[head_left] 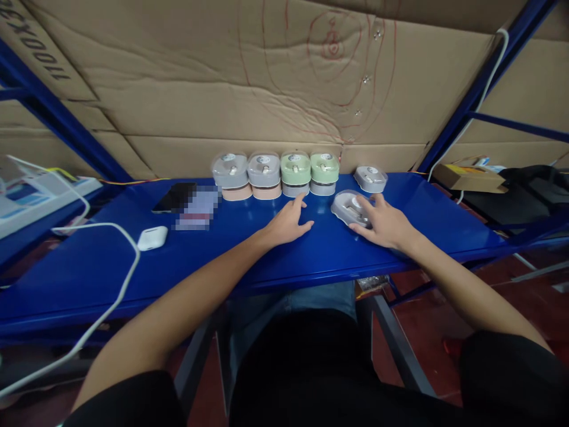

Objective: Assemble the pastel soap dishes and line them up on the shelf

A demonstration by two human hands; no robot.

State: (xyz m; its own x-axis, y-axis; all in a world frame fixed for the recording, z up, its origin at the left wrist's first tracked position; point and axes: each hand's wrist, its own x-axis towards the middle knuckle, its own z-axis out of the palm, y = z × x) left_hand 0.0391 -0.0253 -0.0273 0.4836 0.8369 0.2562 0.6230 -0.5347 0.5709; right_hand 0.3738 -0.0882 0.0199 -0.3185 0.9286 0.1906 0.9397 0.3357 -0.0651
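Observation:
My right hand (384, 222) grips a grey lidded box (347, 207) with a clear top and a round label, its thumb along the near edge and fingers over the lid. The box looks slightly tilted. My left hand (291, 220) holds nothing, thumb and fingers apart, just in front of the stacked boxes. Those stand two high against the cardboard: two grey boxes (230, 172) on pinkish ones (236, 193), and two green boxes (296, 171) on grey ones (324, 187). Another grey box (370, 179) stands alone behind my right hand.
On the blue table (249, 261) lie a dark phone (173, 197), a pixelated flat item (198, 209) and a white earbud case (152, 238). A white cable (127, 284) crosses the left side. Beyond the right frame sits a cardboard box (471, 178). A cardboard wall (186, 89) stands behind.

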